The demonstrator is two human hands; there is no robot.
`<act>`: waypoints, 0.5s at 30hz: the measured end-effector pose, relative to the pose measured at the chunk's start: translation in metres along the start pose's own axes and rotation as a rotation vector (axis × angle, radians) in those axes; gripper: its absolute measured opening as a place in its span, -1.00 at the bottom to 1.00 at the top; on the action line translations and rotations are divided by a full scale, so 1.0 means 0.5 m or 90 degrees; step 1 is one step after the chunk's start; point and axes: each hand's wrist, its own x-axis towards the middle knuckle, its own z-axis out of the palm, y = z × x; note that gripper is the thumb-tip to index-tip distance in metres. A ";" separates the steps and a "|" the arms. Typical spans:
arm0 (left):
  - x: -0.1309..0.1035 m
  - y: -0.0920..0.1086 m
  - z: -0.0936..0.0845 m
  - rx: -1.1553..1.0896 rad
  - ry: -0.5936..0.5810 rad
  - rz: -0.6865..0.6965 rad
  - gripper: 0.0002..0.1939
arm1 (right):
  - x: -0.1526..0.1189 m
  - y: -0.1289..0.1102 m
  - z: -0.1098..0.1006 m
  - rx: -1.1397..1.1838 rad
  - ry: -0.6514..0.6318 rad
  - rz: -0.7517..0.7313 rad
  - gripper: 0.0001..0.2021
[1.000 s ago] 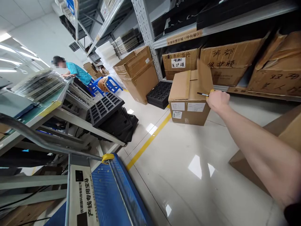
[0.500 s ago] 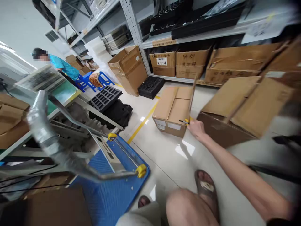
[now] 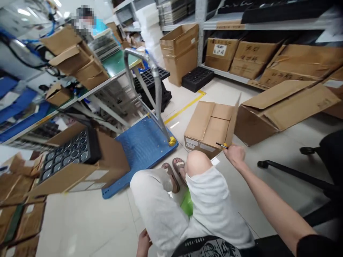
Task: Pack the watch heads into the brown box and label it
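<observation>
My right hand [image 3: 235,156] is closed around a slim black-and-yellow tool that looks like a box cutter [image 3: 222,145]. Its dark end points left, over the near right corner of a cardboard box [image 3: 199,117] on the floor. That box's top flaps lie mostly folded in, with one side flap standing up on the right. Low in the picture, beside my left thigh, is my left hand [image 3: 144,243]; its fingers are blurred and partly cut off by the frame, and no held thing shows.
A blue platform trolley [image 3: 144,141] with a metal handle stands to the left. Next to it an open carton [image 3: 112,157] holds a black tray of round parts. Another large carton [image 3: 257,121] and a black chair base [image 3: 294,176] are on the right. A co-worker [image 3: 100,25] is behind the workbench.
My view has swung left and down, bringing my lap, my left hand and the carton with round parts into sight. The right hand still grips the tool by the box's corner.
</observation>
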 end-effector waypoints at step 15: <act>0.117 0.375 -0.244 -0.444 0.171 0.403 -0.63 | -0.123 0.008 0.007 0.545 0.085 0.283 -0.42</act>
